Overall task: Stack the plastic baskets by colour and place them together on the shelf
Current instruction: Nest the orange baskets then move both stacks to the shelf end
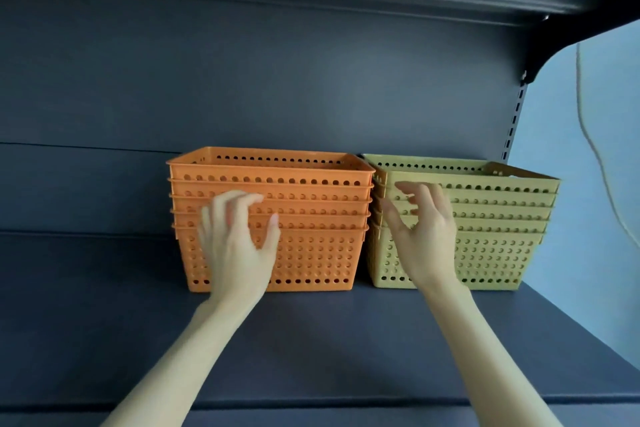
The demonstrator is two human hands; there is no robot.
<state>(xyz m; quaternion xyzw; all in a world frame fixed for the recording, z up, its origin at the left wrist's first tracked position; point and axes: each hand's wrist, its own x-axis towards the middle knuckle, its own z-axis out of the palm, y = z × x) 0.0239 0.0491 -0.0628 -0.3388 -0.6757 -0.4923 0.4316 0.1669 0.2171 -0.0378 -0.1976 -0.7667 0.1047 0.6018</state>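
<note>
Only the head view to go on. Two nested stacks sit on the dark shelf, pushed back near the back panel: the orange baskets on the left and the green baskets on the right, each sorted by colour. They stand just beside each other. There's a thin gap low down and the rims nearly meet up top, though I can't tell if they actually touch.

The left hand hangs in front of the orange stack with its fingers loosely curled, holding nothing. The right hand is the same story in front of the left end of the green stack: relaxed and empty. I can't say for sure whether any fingertip rests on the plastic.

The bit that matters: each stack lies straight ahead of its own hand, and both run long-ways left to right along the shelf. The green one looks turned a touch, its right end angled off compared with the orange. So if anything's left to do, I'd guess it's a small nudge from the right hand to square it up. Otherwise the job looks basically done.

Off to the right there's a slotted upright and a thin cable against the pale wall.
</note>
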